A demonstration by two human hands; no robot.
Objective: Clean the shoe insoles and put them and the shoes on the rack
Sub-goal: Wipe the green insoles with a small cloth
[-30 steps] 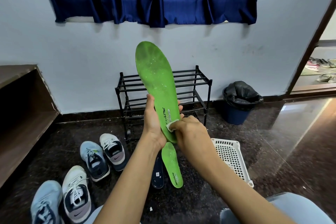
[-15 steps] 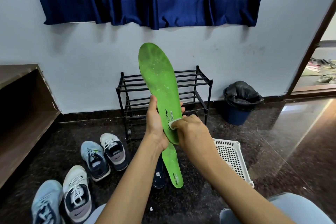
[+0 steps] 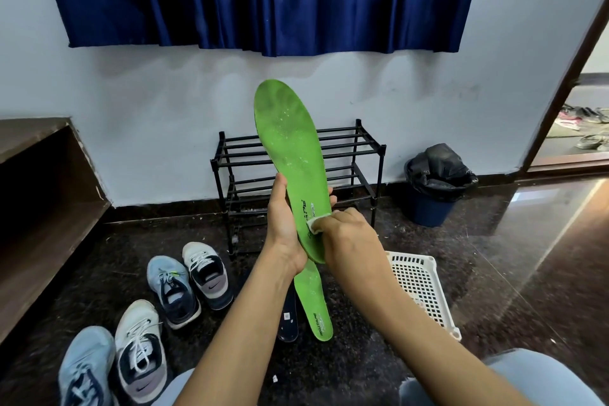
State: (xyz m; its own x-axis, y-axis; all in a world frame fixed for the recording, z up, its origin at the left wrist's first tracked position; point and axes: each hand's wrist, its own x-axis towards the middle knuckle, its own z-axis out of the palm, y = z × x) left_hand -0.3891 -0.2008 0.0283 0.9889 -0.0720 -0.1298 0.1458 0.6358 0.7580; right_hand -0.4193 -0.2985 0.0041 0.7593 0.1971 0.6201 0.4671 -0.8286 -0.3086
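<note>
My left hand [image 3: 282, 224] grips a green insole [image 3: 288, 145] by its heel end and holds it upright in front of me, toe end up. My right hand [image 3: 346, 236] pinches a small white wipe [image 3: 315, 224] and presses it on the insole's lower part. A second green insole [image 3: 313, 303] lies on the dark floor below, beside a dark insole [image 3: 288, 320] partly hidden by my left arm. Two pairs of shoes stand on the floor at the left: one pair [image 3: 188, 283] nearer the rack, another [image 3: 115, 359] at the bottom left. The black rack [image 3: 362, 155] stands against the wall.
A white perforated basket [image 3: 418, 287] lies on the floor to the right. A blue bin with a black bag [image 3: 435, 184] stands by the wall. A wooden shelf unit [image 3: 43, 201] fills the left side. An open doorway [image 3: 580, 128] is at the right.
The held insole and both hands have shifted slightly right and up in view. My right hand with the wipe has slid a little up the insole.
</note>
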